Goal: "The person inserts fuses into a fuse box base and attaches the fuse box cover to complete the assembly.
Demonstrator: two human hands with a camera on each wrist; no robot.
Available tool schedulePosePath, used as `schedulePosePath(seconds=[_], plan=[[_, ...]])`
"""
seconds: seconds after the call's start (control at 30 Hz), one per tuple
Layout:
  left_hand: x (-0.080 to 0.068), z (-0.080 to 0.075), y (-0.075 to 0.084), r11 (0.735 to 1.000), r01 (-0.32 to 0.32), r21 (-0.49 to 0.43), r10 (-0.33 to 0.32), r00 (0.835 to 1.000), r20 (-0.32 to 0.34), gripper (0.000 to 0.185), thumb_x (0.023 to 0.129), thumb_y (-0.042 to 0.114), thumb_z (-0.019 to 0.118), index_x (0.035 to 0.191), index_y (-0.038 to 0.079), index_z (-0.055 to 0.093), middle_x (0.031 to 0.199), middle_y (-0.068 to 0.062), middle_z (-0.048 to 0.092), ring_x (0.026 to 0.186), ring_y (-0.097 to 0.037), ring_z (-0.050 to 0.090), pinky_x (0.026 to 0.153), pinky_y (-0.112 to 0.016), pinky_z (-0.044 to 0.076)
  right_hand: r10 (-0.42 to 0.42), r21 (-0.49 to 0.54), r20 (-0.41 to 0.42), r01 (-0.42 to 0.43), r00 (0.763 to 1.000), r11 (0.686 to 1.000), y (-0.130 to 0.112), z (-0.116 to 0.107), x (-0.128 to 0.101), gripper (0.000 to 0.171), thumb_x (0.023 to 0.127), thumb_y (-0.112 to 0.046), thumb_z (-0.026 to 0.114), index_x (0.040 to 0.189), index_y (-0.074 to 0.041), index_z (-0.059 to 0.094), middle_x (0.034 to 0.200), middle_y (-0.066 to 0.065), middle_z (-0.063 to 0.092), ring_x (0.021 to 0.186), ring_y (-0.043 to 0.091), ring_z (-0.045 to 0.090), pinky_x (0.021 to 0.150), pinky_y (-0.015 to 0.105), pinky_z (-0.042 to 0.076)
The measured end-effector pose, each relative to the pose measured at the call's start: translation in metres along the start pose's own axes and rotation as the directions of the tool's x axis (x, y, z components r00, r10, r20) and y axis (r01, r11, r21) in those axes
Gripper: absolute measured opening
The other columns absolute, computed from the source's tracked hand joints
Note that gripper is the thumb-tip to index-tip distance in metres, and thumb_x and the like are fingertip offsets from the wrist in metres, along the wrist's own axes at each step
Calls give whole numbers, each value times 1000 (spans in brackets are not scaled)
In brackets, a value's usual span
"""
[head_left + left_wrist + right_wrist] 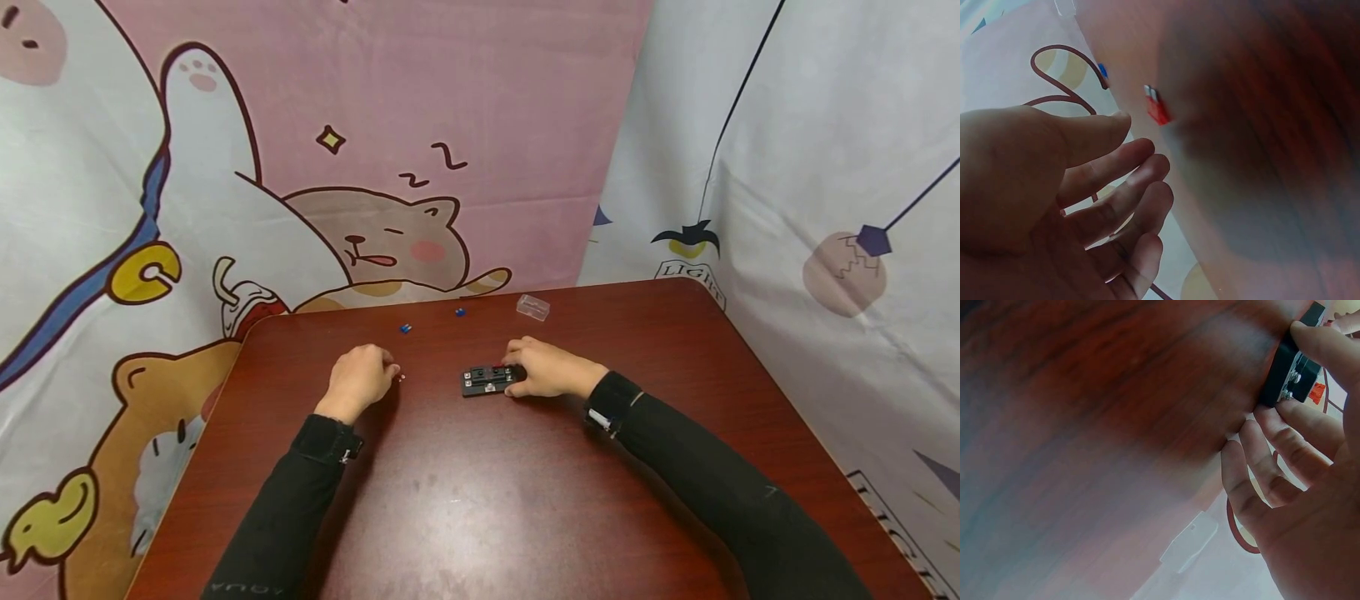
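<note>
My right hand (551, 367) holds the right end of a black fuse block (487, 383) on the table, thumb on one side and fingertips on the other. Metal screws (1294, 378) and a bit of red (1317, 393) show on the block in the right wrist view. My left hand (358, 379) hovers low over the table, its fingers loosely bent with nothing between them. Just past its thumb tip lies a small red blade fuse (1157, 112) with two metal prongs; in the head view the fingers mostly cover it.
Two small blue blade fuses lie toward the table's far edge, one blue fuse (406, 328) nearer the left hand and another blue fuse (460, 312) farther right. A clear plastic box (533, 307) stands behind the right hand. A printed cloth (525, 167) hangs behind the table (465, 517).
</note>
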State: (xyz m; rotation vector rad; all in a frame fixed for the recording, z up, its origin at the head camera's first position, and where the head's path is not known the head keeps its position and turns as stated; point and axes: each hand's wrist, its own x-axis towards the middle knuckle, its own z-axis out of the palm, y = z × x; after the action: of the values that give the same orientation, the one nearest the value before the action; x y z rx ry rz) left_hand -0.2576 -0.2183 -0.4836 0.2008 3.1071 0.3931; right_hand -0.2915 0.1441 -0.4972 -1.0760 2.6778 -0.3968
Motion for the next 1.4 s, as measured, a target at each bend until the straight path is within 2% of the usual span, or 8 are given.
schedulePosePath(seconds=[0.53,0.8,1.4], plan=[[2,6,-1,1000,-11,9,11,1000,5,20,105,23,76,114,9,87,119,-16,83,110,-39,78,92,-59,62,-8,-11,-12,7,1000,1000,2,3,1,59,99,-43,83,146,-8,72,136,3,66,121,19,58,108,40,55],[3,8,-4,1000,-21,13,21,1000,-18,15,102,20,78,108,12,90,117,-14,85,110,-40,79,94,-59,62,-53,-32,-36,52,998,998,4,5,2,57,98,-41,83,142,-6,74,133,4,68,123,21,61,108,42,54],[5,10,-1,998,-35,46,37,999,-40,12,100,14,79,101,11,90,109,-12,86,100,-39,80,88,-58,63,-21,-21,-11,21,1000,1000,3,3,3,60,99,-45,82,145,-8,72,133,3,67,120,19,58,107,39,54]])
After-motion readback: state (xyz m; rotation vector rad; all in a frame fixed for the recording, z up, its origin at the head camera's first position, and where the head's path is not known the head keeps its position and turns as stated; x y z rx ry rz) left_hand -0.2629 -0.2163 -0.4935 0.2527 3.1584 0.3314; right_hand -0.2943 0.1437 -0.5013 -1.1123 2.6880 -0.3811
